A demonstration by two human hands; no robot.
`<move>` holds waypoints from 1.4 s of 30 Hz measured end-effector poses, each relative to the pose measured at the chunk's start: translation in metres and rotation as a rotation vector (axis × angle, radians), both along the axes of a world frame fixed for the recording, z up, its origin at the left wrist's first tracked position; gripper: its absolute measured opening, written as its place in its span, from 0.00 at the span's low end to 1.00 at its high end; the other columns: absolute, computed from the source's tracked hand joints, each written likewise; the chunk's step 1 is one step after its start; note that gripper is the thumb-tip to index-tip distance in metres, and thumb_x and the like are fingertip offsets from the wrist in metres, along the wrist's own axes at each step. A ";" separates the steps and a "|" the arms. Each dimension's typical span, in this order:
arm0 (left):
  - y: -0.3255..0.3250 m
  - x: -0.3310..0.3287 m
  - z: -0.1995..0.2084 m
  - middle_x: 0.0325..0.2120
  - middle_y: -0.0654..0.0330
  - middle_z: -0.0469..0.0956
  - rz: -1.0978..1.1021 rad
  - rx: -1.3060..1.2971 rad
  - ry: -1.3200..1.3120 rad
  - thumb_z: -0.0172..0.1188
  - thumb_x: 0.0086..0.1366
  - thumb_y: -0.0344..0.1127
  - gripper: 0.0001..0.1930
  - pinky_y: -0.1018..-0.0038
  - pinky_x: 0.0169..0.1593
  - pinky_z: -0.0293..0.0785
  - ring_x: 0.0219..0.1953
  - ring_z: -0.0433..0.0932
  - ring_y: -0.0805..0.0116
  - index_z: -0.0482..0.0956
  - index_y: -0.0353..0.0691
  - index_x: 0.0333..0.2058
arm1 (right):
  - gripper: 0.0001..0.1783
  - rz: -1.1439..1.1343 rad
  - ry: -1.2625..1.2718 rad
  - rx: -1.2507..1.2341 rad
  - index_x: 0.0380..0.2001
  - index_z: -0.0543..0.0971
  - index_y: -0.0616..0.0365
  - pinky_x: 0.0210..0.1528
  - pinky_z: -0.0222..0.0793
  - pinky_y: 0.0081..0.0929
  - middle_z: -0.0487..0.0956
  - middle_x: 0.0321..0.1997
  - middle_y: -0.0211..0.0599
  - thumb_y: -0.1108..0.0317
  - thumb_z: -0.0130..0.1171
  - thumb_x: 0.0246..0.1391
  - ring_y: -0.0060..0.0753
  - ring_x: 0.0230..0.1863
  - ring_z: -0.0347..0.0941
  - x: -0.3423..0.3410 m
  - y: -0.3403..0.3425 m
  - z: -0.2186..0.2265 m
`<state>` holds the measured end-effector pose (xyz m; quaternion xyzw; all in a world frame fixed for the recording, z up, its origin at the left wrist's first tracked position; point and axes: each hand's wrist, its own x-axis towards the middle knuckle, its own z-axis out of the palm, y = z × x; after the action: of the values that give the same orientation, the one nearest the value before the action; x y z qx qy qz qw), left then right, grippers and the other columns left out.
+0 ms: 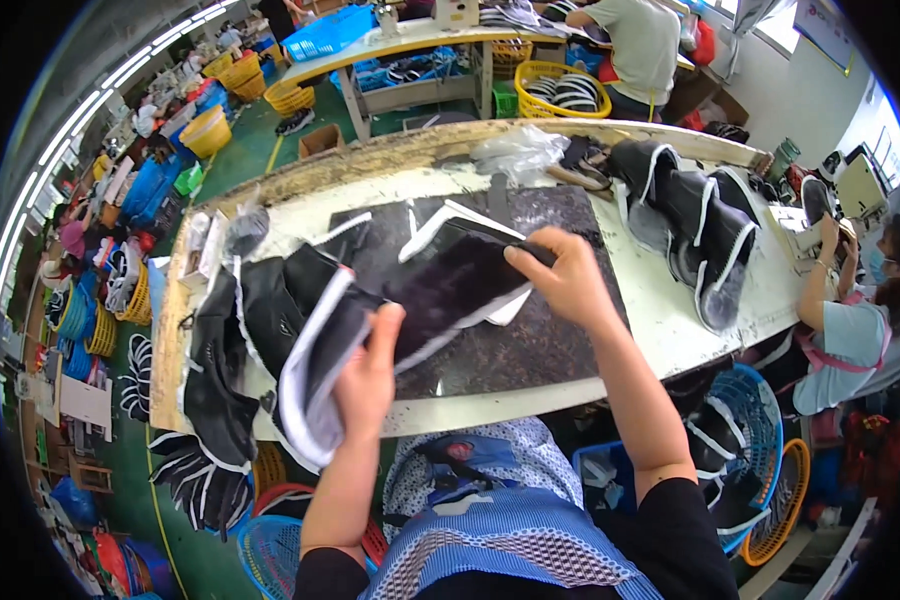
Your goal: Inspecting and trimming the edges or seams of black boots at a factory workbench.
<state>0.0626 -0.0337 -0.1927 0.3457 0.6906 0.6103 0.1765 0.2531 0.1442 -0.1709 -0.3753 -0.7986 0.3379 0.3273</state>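
Note:
A black boot upper point(450, 285) with white edging is stretched between my two hands above a dark worn board point(560, 350). My left hand point(365, 375) is closed on its wide, curved white-edged end, with the thumb on top. At the other end, my right hand point(570, 275) pinches the dark tip between thumb and fingers. White flat pieces point(460, 215) lie on the board behind the upper, partly covered by it. More black uppers with white edges point(220, 370) are heaped beside my left hand, some hanging over the table's front edge.
Another pile of dark uppers point(695, 225) lies to the right, near a clear plastic bag point(520, 150). Blue baskets point(755, 430) stand below the table. At the right, a person point(850, 340) works at a machine; another person point(635, 50) is beyond the table, near a yellow basket point(560, 72).

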 end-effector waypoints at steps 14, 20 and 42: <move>-0.001 0.027 -0.051 0.34 0.61 0.81 -0.178 0.062 -0.166 0.61 0.64 0.40 0.14 0.81 0.41 0.70 0.37 0.76 0.76 0.80 0.32 0.37 | 0.19 0.327 0.032 0.568 0.38 0.80 0.62 0.35 0.75 0.27 0.77 0.38 0.37 0.78 0.59 0.36 0.33 0.38 0.75 -0.017 -0.115 -0.049; 0.007 0.039 -0.059 0.20 0.62 0.79 -0.145 0.118 0.275 0.63 0.62 0.40 0.13 0.76 0.24 0.68 0.20 0.76 0.72 0.80 0.35 0.26 | 0.16 0.288 0.190 0.433 0.33 0.81 0.59 0.32 0.72 0.27 0.77 0.37 0.37 0.77 0.67 0.34 0.36 0.36 0.74 0.009 -0.093 -0.036; -0.020 0.050 0.003 0.37 0.62 0.77 -0.721 -0.070 -0.263 0.62 0.63 0.35 0.13 0.77 0.49 0.68 0.43 0.73 0.76 0.75 0.33 0.42 | 0.07 0.097 0.821 -0.982 0.35 0.79 0.65 0.36 0.71 0.20 0.81 0.30 0.34 0.78 0.56 0.53 0.21 0.31 0.76 0.013 -0.114 -0.049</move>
<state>0.1121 -0.0539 -0.1894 0.4791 0.5165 0.5240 0.4786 0.2665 0.0297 -0.2201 -0.2850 -0.3768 0.7949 0.3807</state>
